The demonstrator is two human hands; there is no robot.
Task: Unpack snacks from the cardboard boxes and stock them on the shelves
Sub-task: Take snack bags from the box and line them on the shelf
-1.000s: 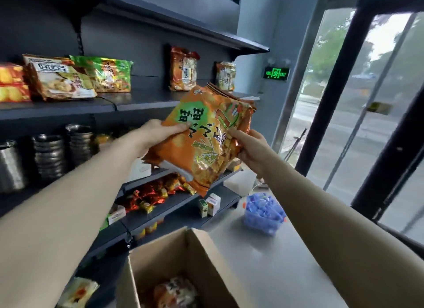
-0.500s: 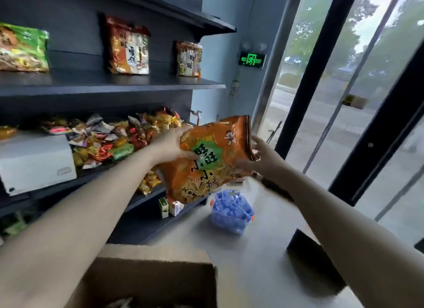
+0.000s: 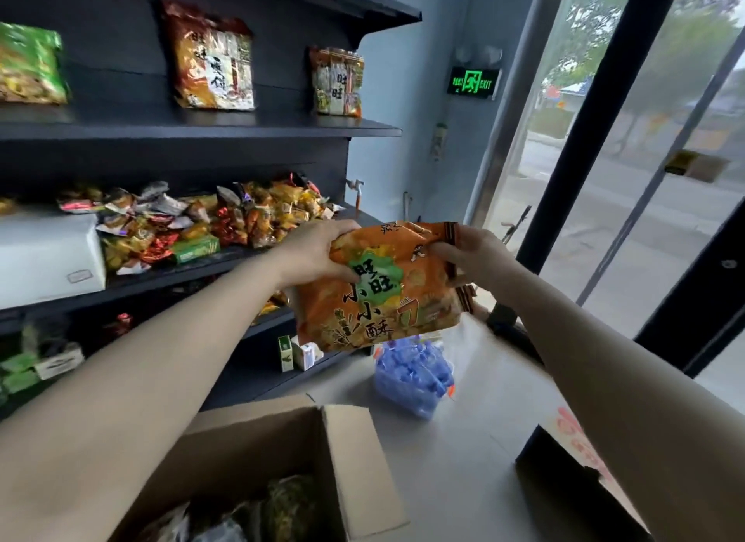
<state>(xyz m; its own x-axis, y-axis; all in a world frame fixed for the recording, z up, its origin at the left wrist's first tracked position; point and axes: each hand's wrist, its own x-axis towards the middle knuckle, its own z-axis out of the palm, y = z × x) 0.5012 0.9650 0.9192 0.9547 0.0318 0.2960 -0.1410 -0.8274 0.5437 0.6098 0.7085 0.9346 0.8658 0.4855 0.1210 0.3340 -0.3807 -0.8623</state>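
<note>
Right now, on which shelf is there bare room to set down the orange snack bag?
The upper shelf has bare board between the tall orange-white bag and the smaller bag, and also left of the tall one. The middle shelf is crowded with a candy pile beside a white box.

The orange snack bag (image 3: pixel 379 287) hid the left hand's (image 3: pixel 318 253) palm and part of the right hand's (image 3: pixel 469 255) fingers, and covered the top of the blue packet (image 3: pixel 411 376) behind it. The cardboard box (image 3: pixel 350 477) was cut off by the bottom edge, its contents too blurred to tell. At the left edge, the green bag (image 3: pixel 30 63) on the upper shelf (image 3: pixel 282 128) was cropped.
</note>
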